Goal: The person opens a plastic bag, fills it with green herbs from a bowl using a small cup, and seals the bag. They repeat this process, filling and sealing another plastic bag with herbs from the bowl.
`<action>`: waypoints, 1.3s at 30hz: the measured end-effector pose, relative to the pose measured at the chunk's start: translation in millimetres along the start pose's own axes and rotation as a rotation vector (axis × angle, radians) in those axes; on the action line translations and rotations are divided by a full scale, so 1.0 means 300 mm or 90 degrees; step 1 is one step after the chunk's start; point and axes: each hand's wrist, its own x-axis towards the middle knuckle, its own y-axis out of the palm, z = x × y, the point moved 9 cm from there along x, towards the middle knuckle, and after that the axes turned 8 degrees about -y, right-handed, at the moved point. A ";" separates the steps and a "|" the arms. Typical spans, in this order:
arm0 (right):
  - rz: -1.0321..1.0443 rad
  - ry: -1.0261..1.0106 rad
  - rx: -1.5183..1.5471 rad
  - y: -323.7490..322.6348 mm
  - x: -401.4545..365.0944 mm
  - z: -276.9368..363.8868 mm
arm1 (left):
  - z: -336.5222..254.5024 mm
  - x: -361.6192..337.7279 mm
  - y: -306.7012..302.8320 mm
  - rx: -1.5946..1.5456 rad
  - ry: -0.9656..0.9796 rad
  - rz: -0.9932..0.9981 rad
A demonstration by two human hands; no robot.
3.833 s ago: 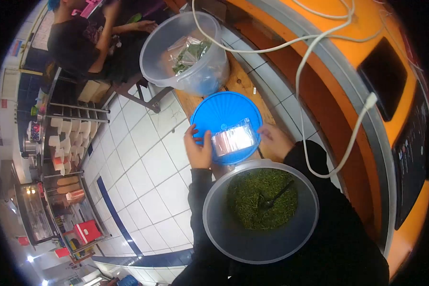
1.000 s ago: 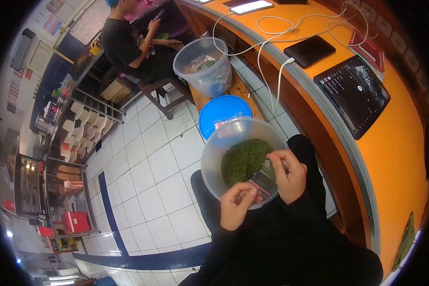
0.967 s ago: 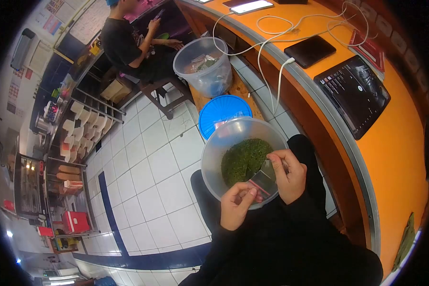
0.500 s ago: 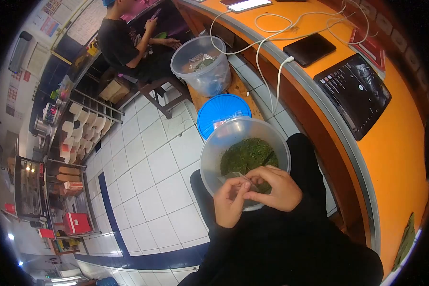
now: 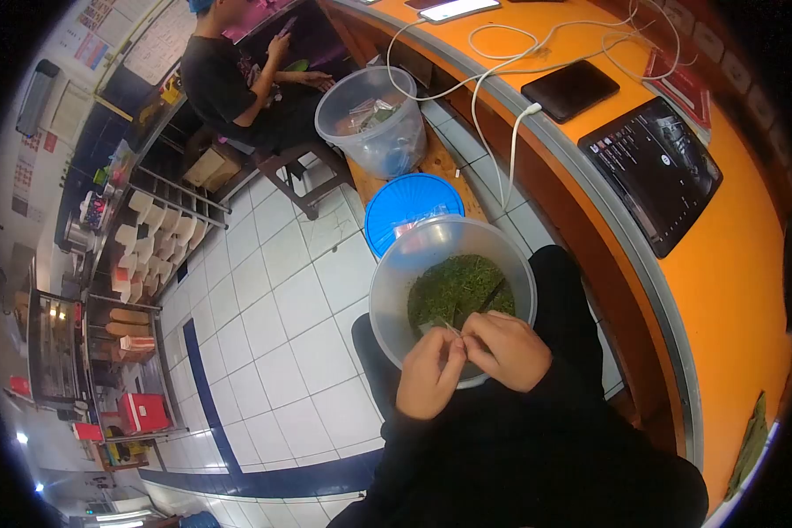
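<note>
While held over the 6 o'clock rim of the herb bowl (image 5: 387,290), the small clear bag (image 5: 433,328) is pinched by left grip (image 5: 429,374) and right grip (image 5: 506,350), both clenched on it. Blue lid (image 5: 396,211) is seen at bowl's 12 o'clock.

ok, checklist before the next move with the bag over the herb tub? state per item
1. Bag pinched by left hand and right hand: ok.
2. Bag mouth open: cannot tell, fingers cover it.
3. Bag held over the tub, so spills would likely land inside: ok.
4. Herbs in the tub: ok.
5. Spoon lying in the herbs, close by: ok, but no hand is free to take it.
6. Spare bags on the lid beyond the tub: ok.
</note>
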 end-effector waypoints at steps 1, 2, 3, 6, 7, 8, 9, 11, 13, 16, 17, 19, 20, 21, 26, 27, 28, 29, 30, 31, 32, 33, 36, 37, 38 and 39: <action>-0.001 -0.001 0.000 0.006 0.001 0.004 | -0.002 0.005 0.009 0.027 0.009 0.023; -0.007 -0.008 -0.042 0.005 0.003 0.011 | -0.002 0.007 0.017 0.054 0.017 0.046; -0.013 -0.015 -0.084 0.003 0.003 0.016 | 0.003 0.010 0.014 0.054 0.018 0.045; 0.032 -0.018 -0.065 0.036 -0.012 0.009 | -0.010 0.012 0.017 0.019 0.062 0.048; 0.032 -0.018 -0.065 0.041 -0.015 0.011 | -0.018 0.011 0.009 0.019 0.074 0.023; 0.002 -0.022 -0.083 0.034 -0.015 0.018 | -0.025 0.009 -0.001 0.020 0.087 -0.003; -0.029 -0.025 -0.100 0.025 -0.015 0.023 | -0.028 0.004 -0.001 0.022 0.087 -0.002; -0.046 0.009 -0.145 -0.010 -0.010 0.002 | -0.047 -0.019 -0.028 0.138 0.105 -0.101; -0.059 0.038 -0.192 -0.041 -0.007 -0.005 | -0.036 -0.030 -0.006 0.117 0.080 -0.104; -0.072 0.015 -0.222 -0.053 -0.004 0.018 | -0.013 -0.020 -0.016 0.086 0.033 -0.113; -0.075 0.010 -0.204 -0.050 -0.006 0.020 | 0.001 -0.016 -0.029 0.074 0.007 -0.125; -0.077 0.003 -0.185 -0.039 -0.006 0.018 | 0.026 -0.008 -0.033 0.058 -0.010 -0.117; -0.083 -0.046 -0.172 -0.028 -0.005 0.036 | 0.041 -0.007 -0.033 0.043 -0.030 -0.109; -0.088 -0.096 -0.160 -0.022 -0.006 0.056 | 0.042 -0.006 -0.036 0.043 -0.030 -0.110; -0.014 -0.073 -0.190 -0.002 -0.014 0.078 | 0.077 -0.002 -0.045 0.000 -0.090 -0.102; -0.011 -0.062 -0.189 -0.002 -0.015 0.078 | 0.075 -0.002 -0.048 0.001 -0.089 -0.102; -0.012 -0.063 -0.190 -0.003 -0.019 0.077 | 0.070 -0.003 -0.051 0.017 -0.086 -0.104; 0.025 -0.069 -0.197 0.013 -0.027 0.075 | 0.064 -0.004 -0.054 0.032 -0.084 -0.107; 0.063 -0.076 -0.204 0.029 -0.035 0.071 | 0.053 -0.006 -0.054 0.031 -0.084 -0.107; 0.063 -0.075 -0.204 0.027 -0.038 0.066 | 0.032 -0.010 -0.063 0.027 -0.071 -0.126; 0.073 -0.080 -0.155 0.029 -0.038 0.061 | 0.011 -0.011 -0.072 0.023 -0.058 -0.146; 0.082 -0.084 -0.106 0.031 -0.037 0.057 | 0.000 -0.006 -0.081 0.023 -0.058 -0.146; 0.097 -0.078 0.037 0.004 -0.023 0.059 | -0.117 -0.020 -0.106 0.090 0.169 -0.112; 0.098 -0.079 0.037 -0.009 -0.019 0.060 | -0.124 -0.021 -0.087 0.112 0.197 -0.041; 0.122 -0.078 0.090 -0.012 -0.018 0.063 | -0.129 -0.025 -0.066 0.134 0.225 0.029; 0.145 -0.077 0.143 -0.014 -0.016 0.066 | -0.126 -0.024 -0.077 0.133 0.226 0.028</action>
